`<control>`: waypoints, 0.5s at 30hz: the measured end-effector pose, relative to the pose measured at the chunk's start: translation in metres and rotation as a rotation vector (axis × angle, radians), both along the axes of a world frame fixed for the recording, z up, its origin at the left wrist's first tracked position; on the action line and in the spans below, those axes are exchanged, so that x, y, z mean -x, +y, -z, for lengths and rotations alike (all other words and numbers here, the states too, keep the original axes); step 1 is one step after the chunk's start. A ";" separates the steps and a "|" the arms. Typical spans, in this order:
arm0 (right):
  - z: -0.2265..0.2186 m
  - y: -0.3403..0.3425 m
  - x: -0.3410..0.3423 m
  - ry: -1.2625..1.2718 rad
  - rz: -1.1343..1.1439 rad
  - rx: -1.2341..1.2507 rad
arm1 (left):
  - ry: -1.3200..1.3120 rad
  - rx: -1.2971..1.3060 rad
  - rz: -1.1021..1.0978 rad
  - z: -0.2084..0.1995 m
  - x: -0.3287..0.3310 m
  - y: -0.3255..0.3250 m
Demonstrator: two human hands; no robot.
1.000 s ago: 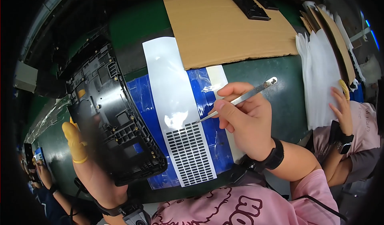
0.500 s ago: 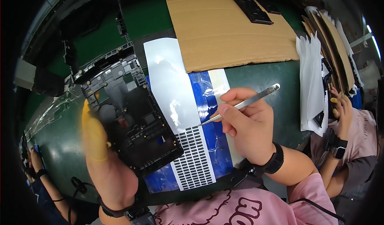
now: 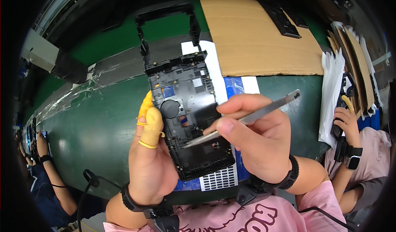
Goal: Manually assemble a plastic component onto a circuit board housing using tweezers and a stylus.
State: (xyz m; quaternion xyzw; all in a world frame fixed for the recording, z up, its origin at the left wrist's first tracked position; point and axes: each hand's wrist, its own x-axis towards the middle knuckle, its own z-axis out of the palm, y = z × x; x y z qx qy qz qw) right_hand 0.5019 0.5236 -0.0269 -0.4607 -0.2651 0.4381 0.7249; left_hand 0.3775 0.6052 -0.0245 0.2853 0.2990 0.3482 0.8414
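My left hand [image 3: 150, 157] grips a black plastic housing [image 3: 198, 120] by its left edge, yellow finger cots on its finger and thumb. The housing has ribs, brass-coloured inserts, a round recess and an open frame at its far end. Metal tweezers [image 3: 264, 111] sit between the thumb and fingers of my right hand [image 3: 264, 145]. Their tips reach over the lower inside of the housing; whether they hold a small piece I cannot tell. Under the housing lies a white sheet with rows of small black stickers [image 3: 220, 180], mostly hidden.
A cardboard sheet [image 3: 264, 38] covers the far side of the green table [image 3: 107, 120], with dark plastic parts [image 3: 284, 21] on it. At the right stands a stack of cardboard and white sheets [image 3: 333, 96]. Other people's hands [image 3: 347, 122] work at both sides.
The housing has swung to the right and over the sticker sheet, now more upright in view. My right hand's tweezers have gone from the stickers to the inside of the housing.
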 end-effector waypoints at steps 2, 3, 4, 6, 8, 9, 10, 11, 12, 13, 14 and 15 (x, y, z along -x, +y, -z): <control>0.002 -0.001 0.000 0.008 -0.013 -0.004 | 0.001 0.021 0.005 0.000 0.000 -0.001; 0.003 -0.001 -0.001 0.011 -0.016 -0.010 | 0.003 0.024 -0.004 0.000 0.000 -0.001; 0.004 -0.001 -0.003 0.018 -0.031 -0.005 | 0.008 0.022 -0.001 -0.002 0.000 -0.001; 0.004 -0.002 -0.002 0.030 -0.033 -0.034 | 0.023 0.033 0.005 -0.005 0.001 -0.001; 0.004 -0.001 -0.002 0.058 -0.037 -0.081 | 0.016 0.027 -0.008 -0.006 0.001 -0.002; 0.004 -0.001 -0.002 0.057 -0.044 -0.083 | 0.009 0.023 -0.012 -0.006 0.001 -0.002; 0.004 -0.001 -0.003 0.043 -0.046 -0.065 | -0.002 0.035 -0.005 -0.006 0.001 -0.002; 0.004 -0.001 -0.004 0.029 -0.047 -0.048 | -0.004 0.035 -0.008 -0.006 0.001 -0.001; 0.004 -0.001 -0.005 0.027 -0.049 -0.048 | -0.017 0.041 0.000 -0.004 0.000 0.000; 0.004 0.000 -0.006 0.024 -0.051 -0.044 | -0.031 0.043 0.008 -0.003 -0.001 0.001; 0.004 0.000 -0.006 0.020 -0.053 -0.041 | -0.034 0.037 0.006 -0.003 -0.002 0.001; 0.004 -0.001 -0.006 0.016 -0.053 -0.046 | -0.046 0.040 0.010 -0.002 -0.002 0.000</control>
